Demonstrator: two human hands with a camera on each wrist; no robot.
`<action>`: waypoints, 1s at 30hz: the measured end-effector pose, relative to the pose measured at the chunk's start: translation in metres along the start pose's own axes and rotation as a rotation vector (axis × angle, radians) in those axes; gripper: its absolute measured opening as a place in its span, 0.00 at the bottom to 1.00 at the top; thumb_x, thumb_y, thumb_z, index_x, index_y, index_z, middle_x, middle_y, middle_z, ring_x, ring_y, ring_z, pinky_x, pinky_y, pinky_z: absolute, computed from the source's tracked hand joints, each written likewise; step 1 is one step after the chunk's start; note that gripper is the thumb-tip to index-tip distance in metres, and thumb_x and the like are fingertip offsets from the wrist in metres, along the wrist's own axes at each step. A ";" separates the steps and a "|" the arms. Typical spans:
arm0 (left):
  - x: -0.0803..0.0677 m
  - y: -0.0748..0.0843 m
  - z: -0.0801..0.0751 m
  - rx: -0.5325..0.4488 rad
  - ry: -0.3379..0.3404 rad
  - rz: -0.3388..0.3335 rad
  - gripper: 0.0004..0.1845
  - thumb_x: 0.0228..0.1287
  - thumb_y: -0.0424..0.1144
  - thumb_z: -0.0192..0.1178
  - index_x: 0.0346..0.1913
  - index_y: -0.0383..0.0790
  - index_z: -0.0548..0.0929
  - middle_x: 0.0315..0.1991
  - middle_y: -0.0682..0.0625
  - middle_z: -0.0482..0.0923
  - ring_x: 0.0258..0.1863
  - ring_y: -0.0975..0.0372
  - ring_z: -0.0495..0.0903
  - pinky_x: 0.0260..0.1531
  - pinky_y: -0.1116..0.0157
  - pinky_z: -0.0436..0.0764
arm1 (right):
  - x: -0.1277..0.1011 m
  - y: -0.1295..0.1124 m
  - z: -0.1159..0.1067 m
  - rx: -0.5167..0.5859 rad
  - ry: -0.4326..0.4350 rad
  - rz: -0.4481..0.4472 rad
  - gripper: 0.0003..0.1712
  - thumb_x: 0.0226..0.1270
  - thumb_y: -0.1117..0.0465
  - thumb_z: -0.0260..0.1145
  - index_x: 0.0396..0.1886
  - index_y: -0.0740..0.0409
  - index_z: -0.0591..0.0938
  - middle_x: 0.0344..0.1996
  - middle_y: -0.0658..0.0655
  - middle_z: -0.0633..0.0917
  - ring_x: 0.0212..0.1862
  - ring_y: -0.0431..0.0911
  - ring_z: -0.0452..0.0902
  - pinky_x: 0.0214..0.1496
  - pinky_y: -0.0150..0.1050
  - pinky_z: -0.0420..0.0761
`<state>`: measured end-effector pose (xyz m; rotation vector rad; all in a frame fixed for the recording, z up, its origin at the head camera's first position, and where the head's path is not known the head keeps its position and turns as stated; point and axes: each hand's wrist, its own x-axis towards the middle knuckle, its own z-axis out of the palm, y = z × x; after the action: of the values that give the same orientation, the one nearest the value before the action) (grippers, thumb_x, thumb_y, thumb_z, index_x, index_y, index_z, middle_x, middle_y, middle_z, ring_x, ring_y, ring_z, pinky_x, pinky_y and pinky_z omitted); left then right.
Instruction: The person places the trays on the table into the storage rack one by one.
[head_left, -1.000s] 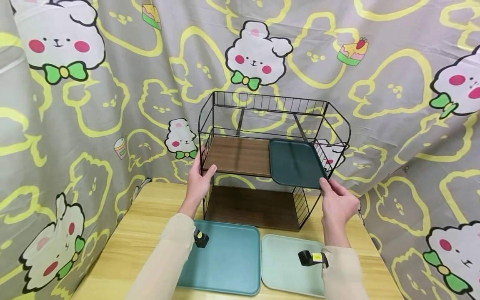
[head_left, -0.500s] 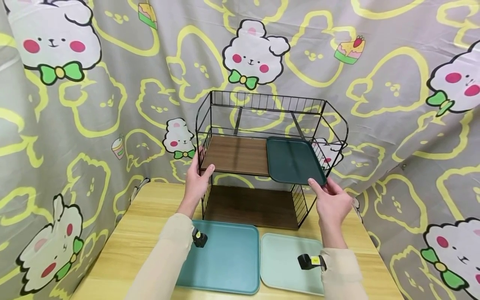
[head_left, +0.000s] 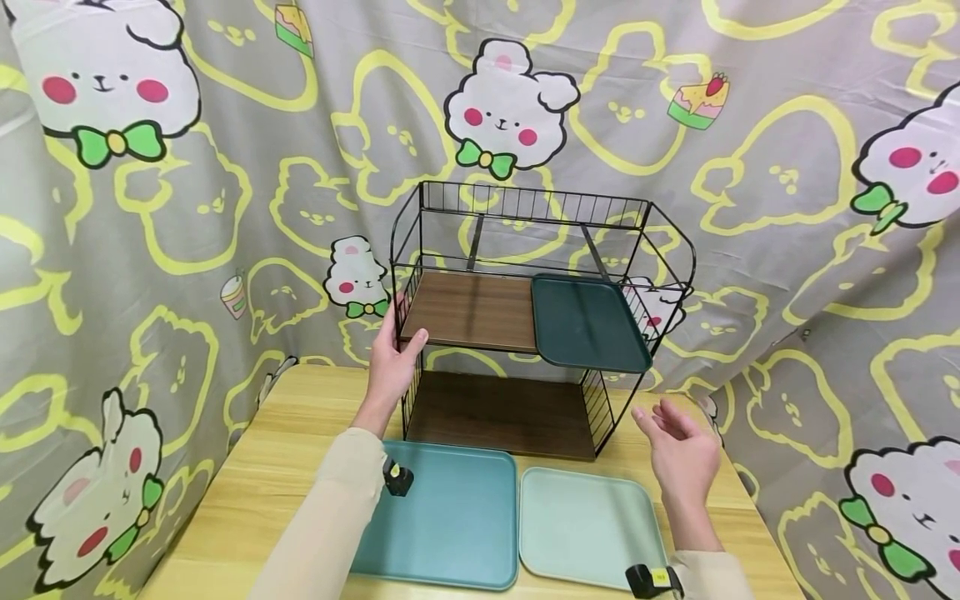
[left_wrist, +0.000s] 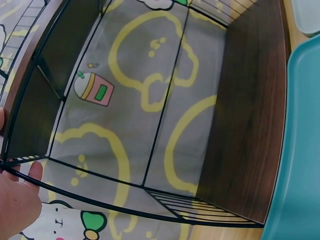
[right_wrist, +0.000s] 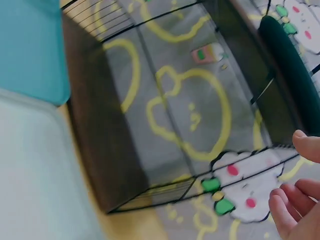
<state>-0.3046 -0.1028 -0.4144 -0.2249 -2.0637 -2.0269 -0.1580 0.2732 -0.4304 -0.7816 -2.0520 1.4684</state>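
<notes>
A black wire rack with two brown wood shelves stands on the table. My left hand grips the left front of its upper shelf, the thumb on the shelf's edge and the fingers behind the side frame. On the right half of that shelf lies a dark green tray, its front edge jutting past the shelf. My right hand is below and right of this tray, apart from it, fingers loosely bent and holding nothing. In the right wrist view, a gap separates the right fingers from the rack.
A teal tray and a smaller mint tray lie side by side on the wooden table before the rack. The lower shelf bears nothing. A patterned curtain hangs behind and on both sides.
The right hand pinched the dark green tray's front right corner, nudged it slightly inward, then let go and drew back down and right. The left hand keeps its grip on the rack.
</notes>
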 end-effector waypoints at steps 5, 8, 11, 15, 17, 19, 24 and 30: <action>-0.002 0.001 0.001 0.006 -0.001 0.016 0.40 0.81 0.35 0.57 0.87 0.59 0.51 0.86 0.60 0.53 0.86 0.65 0.51 0.86 0.58 0.55 | 0.000 0.029 -0.011 -0.126 -0.028 0.030 0.35 0.62 0.44 0.81 0.66 0.52 0.86 0.51 0.45 0.93 0.34 0.15 0.76 0.37 0.15 0.75; -0.003 0.001 0.001 0.010 0.002 0.038 0.40 0.81 0.37 0.57 0.87 0.59 0.52 0.86 0.62 0.54 0.85 0.66 0.52 0.86 0.58 0.56 | 0.000 0.046 -0.016 -0.177 -0.042 0.033 0.35 0.63 0.44 0.81 0.66 0.54 0.86 0.57 0.54 0.91 0.32 0.15 0.75 0.37 0.15 0.74; -0.005 0.001 0.001 0.014 0.004 0.051 0.40 0.81 0.37 0.58 0.87 0.58 0.53 0.85 0.62 0.55 0.85 0.66 0.53 0.85 0.57 0.57 | -0.001 0.064 -0.021 -0.218 -0.042 0.032 0.34 0.63 0.44 0.81 0.65 0.55 0.86 0.56 0.57 0.91 0.31 0.15 0.74 0.37 0.16 0.72; -0.006 0.001 0.001 0.016 0.006 0.050 0.39 0.81 0.37 0.58 0.86 0.62 0.54 0.85 0.62 0.56 0.85 0.66 0.54 0.84 0.57 0.60 | -0.004 0.089 -0.026 -0.276 -0.042 0.014 0.32 0.63 0.48 0.81 0.63 0.58 0.87 0.55 0.60 0.91 0.30 0.15 0.72 0.35 0.17 0.70; -0.006 0.001 0.001 0.019 0.007 0.048 0.39 0.81 0.37 0.58 0.86 0.63 0.54 0.85 0.61 0.56 0.85 0.66 0.54 0.84 0.56 0.61 | -0.005 0.103 -0.028 -0.311 -0.055 0.010 0.31 0.64 0.50 0.80 0.63 0.60 0.87 0.56 0.61 0.91 0.30 0.15 0.70 0.35 0.17 0.69; -0.006 0.001 0.001 0.017 0.008 0.052 0.40 0.81 0.36 0.58 0.86 0.63 0.54 0.86 0.60 0.56 0.85 0.66 0.54 0.84 0.56 0.61 | -0.005 0.115 -0.029 -0.351 -0.078 0.011 0.31 0.65 0.51 0.79 0.63 0.61 0.86 0.57 0.62 0.90 0.30 0.15 0.70 0.39 0.20 0.72; -0.006 0.001 0.001 0.012 0.006 0.054 0.39 0.82 0.37 0.57 0.86 0.64 0.54 0.85 0.61 0.55 0.85 0.67 0.53 0.84 0.57 0.60 | -0.003 0.138 -0.028 -0.404 -0.163 0.018 0.32 0.66 0.50 0.78 0.64 0.63 0.85 0.59 0.64 0.89 0.43 0.42 0.90 0.59 0.48 0.79; -0.005 -0.001 0.000 0.003 0.004 0.045 0.39 0.82 0.38 0.57 0.86 0.64 0.54 0.85 0.62 0.55 0.85 0.67 0.53 0.86 0.58 0.56 | 0.005 0.151 -0.023 -0.381 -0.251 0.015 0.33 0.67 0.52 0.77 0.68 0.61 0.83 0.61 0.62 0.88 0.56 0.53 0.88 0.49 0.26 0.80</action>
<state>-0.2999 -0.1021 -0.4164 -0.2641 -2.0406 -1.9959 -0.1210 0.3302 -0.5668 -0.7870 -2.5682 1.2493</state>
